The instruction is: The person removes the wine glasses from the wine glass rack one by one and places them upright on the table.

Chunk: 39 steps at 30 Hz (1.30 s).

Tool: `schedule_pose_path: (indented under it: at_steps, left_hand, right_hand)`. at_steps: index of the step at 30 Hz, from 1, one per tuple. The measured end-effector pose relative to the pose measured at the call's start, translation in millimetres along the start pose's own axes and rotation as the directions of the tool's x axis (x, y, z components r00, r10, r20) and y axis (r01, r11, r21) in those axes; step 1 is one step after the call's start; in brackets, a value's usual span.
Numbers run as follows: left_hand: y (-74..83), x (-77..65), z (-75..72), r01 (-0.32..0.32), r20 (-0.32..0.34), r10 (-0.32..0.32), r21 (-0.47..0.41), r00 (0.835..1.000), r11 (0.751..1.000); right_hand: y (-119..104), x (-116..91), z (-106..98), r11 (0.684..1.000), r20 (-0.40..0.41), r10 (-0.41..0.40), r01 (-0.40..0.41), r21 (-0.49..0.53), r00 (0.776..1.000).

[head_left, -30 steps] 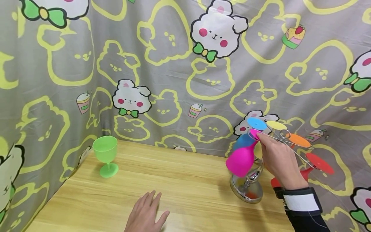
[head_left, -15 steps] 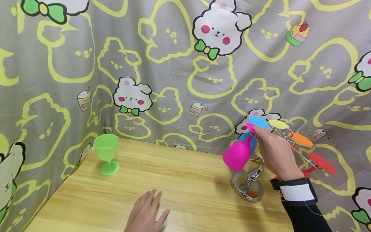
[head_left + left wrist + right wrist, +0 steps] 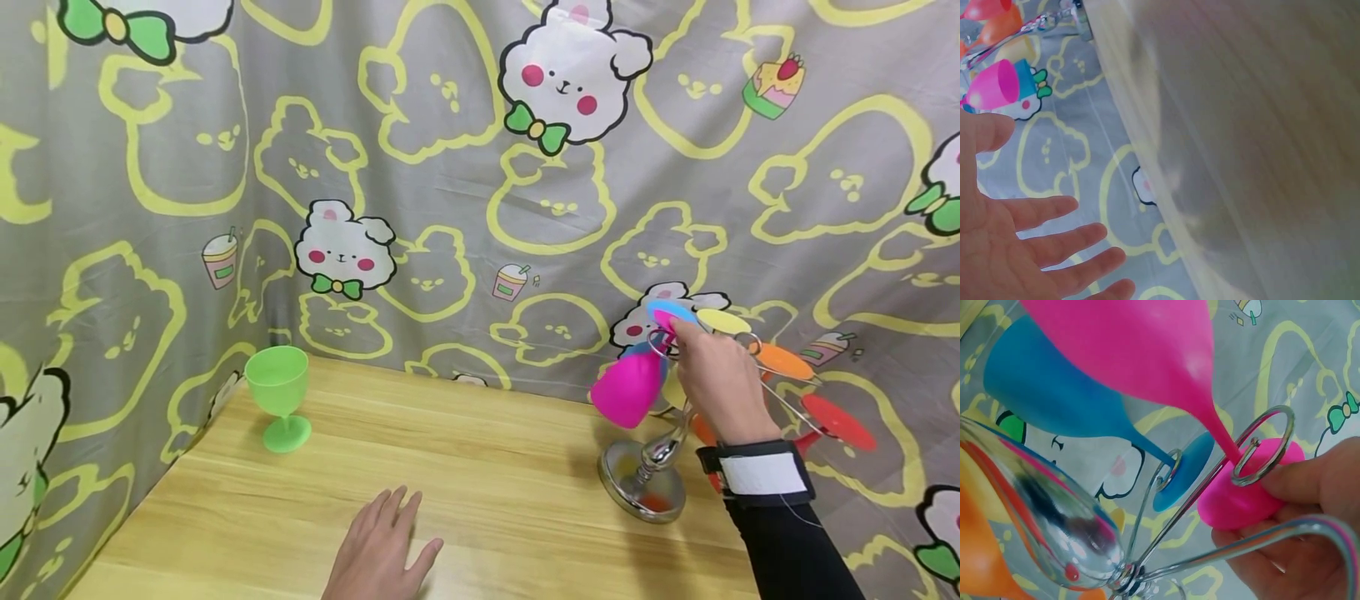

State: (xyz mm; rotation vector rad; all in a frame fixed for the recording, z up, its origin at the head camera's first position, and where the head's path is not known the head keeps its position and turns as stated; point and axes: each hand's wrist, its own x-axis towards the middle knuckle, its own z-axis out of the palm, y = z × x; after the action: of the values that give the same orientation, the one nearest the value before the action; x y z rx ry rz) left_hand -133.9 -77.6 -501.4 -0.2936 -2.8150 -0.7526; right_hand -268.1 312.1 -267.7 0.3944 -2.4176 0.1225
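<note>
My right hand (image 3: 723, 383) pinches the round foot of a pink goblet (image 3: 628, 390), which hangs bowl-down from a metal glass rack (image 3: 660, 450). In the right wrist view, the goblet's stem passes by a curled wire loop (image 3: 1263, 447) just above its pink foot (image 3: 1241, 500), with my thumb at the foot's edge. A blue goblet (image 3: 1054, 381) hangs beside it. With fingers stretched out, my left hand (image 3: 382, 546) is low over the wooden table, touching no object that I can see. A green goblet (image 3: 277, 383) stands upright at the far left.
The rack also bears yellow (image 3: 723, 322), orange (image 3: 783, 361) and red (image 3: 838, 421) goblets, hung feet-up and partly hidden by my right arm. Its round chrome base (image 3: 641, 492) sits on the wooden table (image 3: 450, 450). A patterned grey curtain (image 3: 435, 192) rises behind and at the left.
The pink goblet swings a little left and up, then back right, still held by its foot in my right hand. My left hand and the green goblet stay put.
</note>
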Motion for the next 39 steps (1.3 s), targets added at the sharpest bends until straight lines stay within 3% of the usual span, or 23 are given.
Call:
schedule_pose_path:
  at_steps: [6,15,29,35,39]
  left_hand:
    - [1.0,-1.2,0.4,-0.004,-0.010,0.004,0.004,1.000,1.000]
    - [2.4,-1.3,-1.3,-0.024,-0.041,0.025,0.030,0.999,0.999]
    - [4.0,-1.9,-2.2,-0.026,-0.034,0.027,0.035,0.999,0.999]
    - [4.3,-3.0,-1.6,-0.028,-0.037,0.029,0.035,0.999,0.999]
    - [5.0,-4.2,-1.5,-0.026,-0.033,0.027,0.035,0.999,0.999]
  right_hand:
    - [4.4,-6.1,-4.6,0.998,0.039,0.063,-0.063,-0.006,0.997]
    - [4.7,-22.4,-17.8,0.997,-0.002,0.069,-0.069,-0.031,0.998]
    - [-27.9,-43.8,-45.4,0.999,-0.134,-0.019,0.013,-0.046,0.991]
    - [-47.3,-50.4,-53.7,1.000,-0.109,-0.004,0.001,-0.030,0.994]
    - [-57.1,-56.6,-52.4,0.999,-0.043,0.027,-0.026,0.035,0.999]
